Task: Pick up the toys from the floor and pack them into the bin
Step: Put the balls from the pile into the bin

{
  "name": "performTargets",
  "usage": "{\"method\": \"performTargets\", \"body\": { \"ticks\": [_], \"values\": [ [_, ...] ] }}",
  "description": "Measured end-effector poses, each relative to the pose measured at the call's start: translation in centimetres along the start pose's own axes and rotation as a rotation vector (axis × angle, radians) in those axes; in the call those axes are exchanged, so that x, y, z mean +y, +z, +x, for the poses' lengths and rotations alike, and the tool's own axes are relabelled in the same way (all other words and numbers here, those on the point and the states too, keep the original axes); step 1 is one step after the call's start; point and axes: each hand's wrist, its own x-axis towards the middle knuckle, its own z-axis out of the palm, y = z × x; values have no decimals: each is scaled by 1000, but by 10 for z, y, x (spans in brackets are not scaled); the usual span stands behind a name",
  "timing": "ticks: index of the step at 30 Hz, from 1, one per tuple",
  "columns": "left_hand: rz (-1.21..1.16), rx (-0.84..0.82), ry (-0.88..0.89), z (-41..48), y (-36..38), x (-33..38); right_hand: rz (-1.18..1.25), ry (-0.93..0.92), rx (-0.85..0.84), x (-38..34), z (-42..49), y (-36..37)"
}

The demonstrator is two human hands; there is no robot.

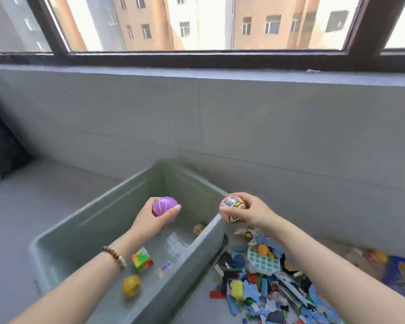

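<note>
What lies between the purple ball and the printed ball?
In the head view, only the wall and rim of the bin show between the purple ball and the printed ball; no toy.

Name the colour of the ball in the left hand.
Purple ball with thin white lines, seen in the head view.

The grey-green plastic bin (84, 230) stands open, with 4 toys inside. A multicoloured puzzle cube (142, 260) has a small flat coloured piece (164, 268) beside it. A yellow rounded toy (131, 285) lies at the bin's near end and a brownish toy (198, 228) at its far end. The left hand (150, 218) holds a purple ball (164, 206) above the bin's inside. The right hand (253, 212) grips a cartoon-printed ball (232, 208) over its right rim. A heap of mixed blocks (267, 281) lies just right of the bin.
</note>
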Motion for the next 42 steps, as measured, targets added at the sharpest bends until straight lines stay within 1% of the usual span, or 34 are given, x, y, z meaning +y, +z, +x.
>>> {"method": "performTargets", "body": {
  "ticks": [2, 4, 6, 8, 9, 11, 13, 15, 18, 21, 25, 28, 32, 34, 37, 39, 42],
  "values": [
    [38, 55, -45, -9, -38, -33, -100, -20, -48, -4, 14, 51],
    [59, 83, -111, -16, -65, -67, -254, -47, -88, 0, 29, 93],
    [79, 91, -189, -20, -90, -108, -500, -81, -144, 14, 48, 135],
    [132, 66, -211, -24, -89, -128, -756, -107, -155, 29, 54, 143],
    [147, 70, -229, -24, -90, -139, -836, -110, -167, 36, 58, 150],
    [151, 96, -271, -23, -93, -159, -851, -100, -156, 50, 66, 158],
    [171, 122, -279, -19, -92, -170, -809, -102, -89, 56, 69, 155],
    [193, 99, -265, -15, -91, -172, -817, -132, -42, 59, 68, 147],
    [241, 52, -212, -8, -84, -157, -836, -171, -26, 54, 62, 128],
    [328, 5, -103, -3, -69, -123, -874, -177, -33, 44, 52, 102],
    [508, -27, 119, 0, -33, -61, -939, -154, -27, 32, 32, 44],
    [610, -39, 286, 2, 11, -16, -981, -118, 35, 29, 9, -17],
    [736, -149, 442, 8, 97, 29, -962, 9, 172, 48, -29, -117],
    [758, -221, 480, 8, 148, 44, -949, 85, 242, 69, -50, -169],
    [768, -357, 469, 7, 230, 50, -885, 238, 335, 112, -82, -236],
    [800, -457, 465, 8, 284, 46, -812, 326, 404, 145, -99, -271],
    [833, -588, 451, 11, 357, 32, -714, 401, 487, 198, -111, -311]
  ]
}}
